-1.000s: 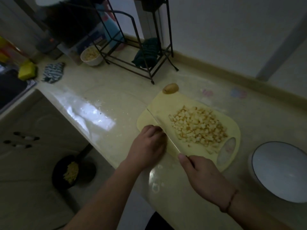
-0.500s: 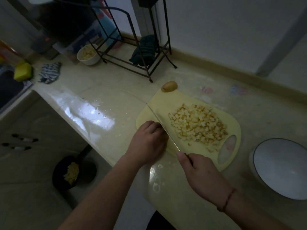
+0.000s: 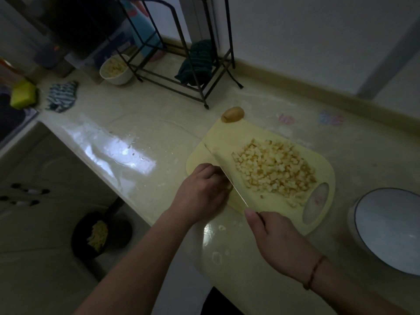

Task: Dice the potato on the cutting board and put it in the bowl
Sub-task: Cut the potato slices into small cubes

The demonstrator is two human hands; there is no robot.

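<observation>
The left hand (image 3: 202,189) curls its fingers over the last potato piece (image 3: 228,187) at the board's (image 3: 229,137) seven o'clock, steadying it against the knife (image 3: 223,169) the right hand (image 3: 279,242) grips, the dice (image 3: 275,167) heaped aside toward the bowl (image 3: 386,226) at four o'clock.

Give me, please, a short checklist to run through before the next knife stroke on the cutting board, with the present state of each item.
1. Right hand grips the knife handle: ok.
2. Left hand holds the remaining potato piece, fingers curled: ok, though the piece itself is mostly hidden.
3. Fingertips clear of the blade: cannot tell; the blade runs right beside the knuckles.
4. Diced potato heaped away from the cut line: ok.
5. Cutting board flat on the counter: ok.
6. Bowl on the right, ready for the dice: ok.
</observation>
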